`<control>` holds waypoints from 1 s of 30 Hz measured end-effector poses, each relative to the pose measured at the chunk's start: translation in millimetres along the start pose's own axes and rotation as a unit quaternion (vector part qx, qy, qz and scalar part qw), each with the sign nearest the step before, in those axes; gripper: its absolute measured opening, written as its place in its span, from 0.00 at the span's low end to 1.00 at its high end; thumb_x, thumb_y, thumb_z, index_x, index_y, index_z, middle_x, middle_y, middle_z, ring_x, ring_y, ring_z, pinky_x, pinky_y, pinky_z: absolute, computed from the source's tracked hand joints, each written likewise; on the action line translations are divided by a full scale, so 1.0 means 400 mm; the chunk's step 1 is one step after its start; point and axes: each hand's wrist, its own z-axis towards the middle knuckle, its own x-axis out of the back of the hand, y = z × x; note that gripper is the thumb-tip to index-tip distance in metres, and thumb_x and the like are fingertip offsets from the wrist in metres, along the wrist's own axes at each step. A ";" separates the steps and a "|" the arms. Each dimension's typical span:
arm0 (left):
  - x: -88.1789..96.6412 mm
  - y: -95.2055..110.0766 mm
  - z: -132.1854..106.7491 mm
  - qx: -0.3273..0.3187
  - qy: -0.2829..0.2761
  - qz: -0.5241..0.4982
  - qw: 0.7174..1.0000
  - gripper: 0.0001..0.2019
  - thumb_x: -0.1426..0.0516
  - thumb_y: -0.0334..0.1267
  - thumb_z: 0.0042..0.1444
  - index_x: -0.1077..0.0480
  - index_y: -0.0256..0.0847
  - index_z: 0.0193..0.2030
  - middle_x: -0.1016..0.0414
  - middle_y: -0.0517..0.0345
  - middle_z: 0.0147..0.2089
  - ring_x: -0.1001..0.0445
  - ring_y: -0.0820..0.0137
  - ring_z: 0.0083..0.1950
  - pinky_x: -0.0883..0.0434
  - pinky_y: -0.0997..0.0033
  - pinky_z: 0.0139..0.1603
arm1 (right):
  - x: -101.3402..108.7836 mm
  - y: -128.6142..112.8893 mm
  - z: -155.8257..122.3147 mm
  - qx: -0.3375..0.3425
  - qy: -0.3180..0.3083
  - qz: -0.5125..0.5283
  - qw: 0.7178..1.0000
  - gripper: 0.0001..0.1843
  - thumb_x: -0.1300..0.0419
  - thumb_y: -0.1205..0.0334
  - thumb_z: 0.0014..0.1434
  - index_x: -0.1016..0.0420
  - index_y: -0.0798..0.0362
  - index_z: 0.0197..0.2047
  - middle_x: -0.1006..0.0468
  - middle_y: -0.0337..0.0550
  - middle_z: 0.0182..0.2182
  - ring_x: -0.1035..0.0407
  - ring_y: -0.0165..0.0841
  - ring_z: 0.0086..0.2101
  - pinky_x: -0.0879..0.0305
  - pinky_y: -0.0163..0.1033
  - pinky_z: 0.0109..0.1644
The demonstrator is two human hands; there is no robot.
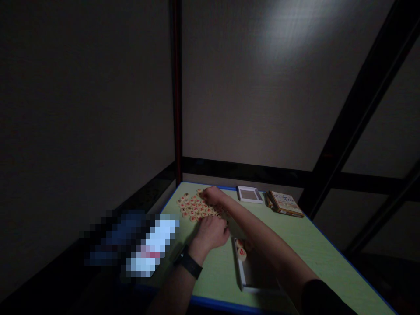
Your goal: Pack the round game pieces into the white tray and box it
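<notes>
Several round pale game pieces with red marks (193,206) lie packed together on a green table (295,245) at its far left. My right hand (212,194) reaches over their far edge with curled fingers touching the pieces. My left hand (211,232), with a dark watch on the wrist, rests knuckles up at the near edge of the cluster, fingers bent. What either hand holds is hidden. An open white box tray (254,273) beside my right forearm holds two more pieces (241,251).
A white square lid (250,194) and a printed game box (286,204) lie at the table's far edge. A blurred patch (138,245) covers the left near corner. Dark frame bars and grey walls surround the blue-edged table.
</notes>
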 end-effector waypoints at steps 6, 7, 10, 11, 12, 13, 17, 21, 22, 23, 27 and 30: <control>-0.004 -0.002 0.000 -0.006 0.002 -0.004 1.000 0.16 0.51 0.41 0.62 0.22 0.39 0.43 0.19 0.41 0.43 0.20 0.52 0.46 0.26 0.55 0.46 | -0.004 -0.006 -0.013 -0.009 0.000 -0.009 1.000 0.15 0.41 0.71 0.57 0.20 0.53 0.46 0.18 0.50 0.47 0.25 0.39 0.47 0.39 0.33 0.44; -0.004 -0.002 0.000 -0.006 0.002 -0.003 1.000 0.16 0.51 0.41 0.63 0.22 0.40 0.43 0.19 0.41 0.43 0.20 0.52 0.46 0.26 0.55 0.47 | -0.004 -0.008 -0.018 -0.011 0.003 -0.008 1.000 0.14 0.41 0.71 0.58 0.20 0.54 0.46 0.18 0.51 0.47 0.26 0.40 0.47 0.39 0.33 0.44; -0.004 -0.003 -0.001 -0.003 -0.001 0.003 1.000 0.17 0.51 0.42 0.63 0.22 0.40 0.43 0.19 0.42 0.42 0.20 0.53 0.46 0.26 0.56 0.47 | 0.005 -0.011 -0.036 -0.016 0.022 0.002 1.000 0.14 0.42 0.70 0.59 0.21 0.55 0.47 0.18 0.53 0.47 0.26 0.41 0.47 0.39 0.34 0.44; -0.004 -0.003 -0.001 -0.002 -0.001 0.005 1.000 0.16 0.51 0.42 0.63 0.22 0.40 0.43 0.19 0.42 0.42 0.20 0.53 0.46 0.26 0.56 0.47 | 0.010 -0.012 -0.043 -0.018 0.031 0.008 0.999 0.15 0.42 0.71 0.59 0.22 0.55 0.49 0.18 0.53 0.47 0.26 0.40 0.47 0.39 0.34 0.44; -0.004 -0.003 -0.001 -0.003 0.000 0.006 1.000 0.16 0.50 0.41 0.62 0.22 0.40 0.43 0.19 0.42 0.42 0.20 0.54 0.46 0.26 0.57 0.47 | 0.018 -0.011 -0.052 -0.019 0.040 0.016 0.999 0.17 0.42 0.71 0.59 0.23 0.56 0.51 0.18 0.53 0.46 0.26 0.40 0.46 0.39 0.34 0.43; -0.003 -0.004 0.000 -0.004 0.003 0.008 1.000 0.16 0.50 0.41 0.62 0.22 0.40 0.42 0.19 0.43 0.42 0.20 0.54 0.45 0.26 0.57 0.47 | 0.026 -0.008 -0.065 -0.021 0.050 0.024 0.998 0.19 0.43 0.72 0.58 0.25 0.57 0.53 0.18 0.53 0.46 0.26 0.39 0.45 0.40 0.34 0.42; 0.009 -0.003 0.000 -0.002 0.015 0.000 1.000 0.16 0.52 0.40 0.63 0.22 0.40 0.39 0.18 0.44 0.41 0.20 0.56 0.44 0.27 0.59 0.46 | 0.058 0.023 -0.167 -0.015 0.087 0.054 0.995 0.19 0.42 0.72 0.58 0.26 0.57 0.54 0.19 0.50 0.43 0.27 0.35 0.41 0.41 0.33 0.41; 0.029 0.008 -0.004 0.002 0.026 -0.019 0.999 0.16 0.53 0.39 0.64 0.23 0.41 0.41 0.18 0.48 0.41 0.20 0.60 0.43 0.29 0.64 0.46 | 0.056 0.075 -0.373 0.039 0.126 0.146 0.980 0.10 0.41 0.70 0.58 0.22 0.55 0.43 0.21 0.44 0.34 0.30 0.33 0.34 0.40 0.33 0.38; 0.032 0.012 -0.006 -0.003 0.028 -0.022 0.999 0.15 0.53 0.38 0.64 0.24 0.42 0.41 0.18 0.49 0.41 0.21 0.61 0.43 0.29 0.64 0.46 | 0.049 0.081 -0.431 0.032 0.132 0.164 0.977 0.10 0.41 0.70 0.58 0.22 0.55 0.43 0.21 0.43 0.33 0.31 0.32 0.32 0.40 0.33 0.37; 0.033 0.016 -0.007 -0.011 0.028 -0.025 0.999 0.15 0.53 0.38 0.63 0.25 0.42 0.41 0.18 0.50 0.41 0.21 0.61 0.43 0.30 0.65 0.46 | 0.042 0.083 -0.486 0.021 0.134 0.176 0.975 0.09 0.41 0.69 0.59 0.23 0.54 0.42 0.22 0.43 0.33 0.31 0.31 0.31 0.39 0.33 0.37; 0.028 0.034 -0.014 -0.054 0.012 -0.035 0.998 0.12 0.52 0.37 0.62 0.26 0.45 0.42 0.19 0.54 0.40 0.22 0.62 0.42 0.31 0.67 0.44 | 0.001 0.038 -0.636 0.004 0.113 0.163 0.980 0.08 0.43 0.68 0.62 0.23 0.53 0.41 0.23 0.45 0.34 0.30 0.33 0.33 0.38 0.33 0.38; 0.026 0.043 -0.020 -0.073 -0.002 -0.030 0.997 0.11 0.51 0.37 0.62 0.28 0.45 0.43 0.20 0.55 0.39 0.22 0.63 0.41 0.32 0.67 0.43 | -0.030 -0.013 -0.662 0.008 0.085 0.113 0.990 0.13 0.46 0.69 0.64 0.23 0.53 0.48 0.23 0.49 0.39 0.28 0.34 0.36 0.37 0.34 0.39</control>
